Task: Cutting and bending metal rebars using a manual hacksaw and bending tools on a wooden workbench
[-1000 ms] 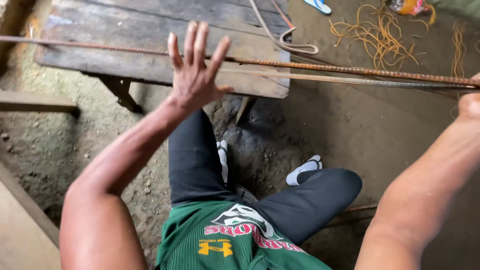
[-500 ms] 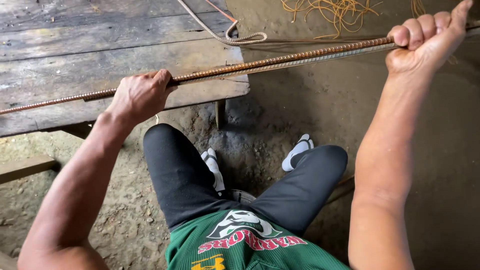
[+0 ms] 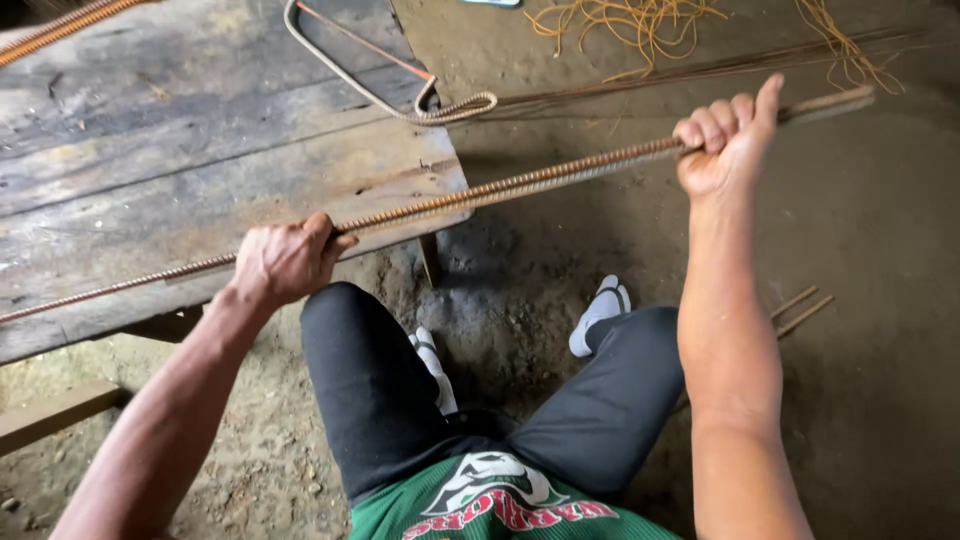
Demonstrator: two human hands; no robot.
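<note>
Both hands clenched on the long rusty ribbed steel bar point(image 3: 520, 183): left hand point(image 3: 285, 262) over the worn wooden plank table point(image 3: 150, 150), right hand point(image 3: 725, 145) beyond its edge.

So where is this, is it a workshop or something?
Probably a rough building-site work area: a dirt floor, a worn plank workbench, and a long rusty ribbed steel bar gripped by the left hand and right hand, with loose yellowish wire nearby.

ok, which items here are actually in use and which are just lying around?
In use:
- long rusty ribbed steel bar
- left hand, gripping the bar
- right hand, gripping the bar
- weathered grey plank workbench under the bar

Lying about:
- tangle of yellow wire
- bent steel loop on bench
- short rod offcuts on dirt floor
</note>
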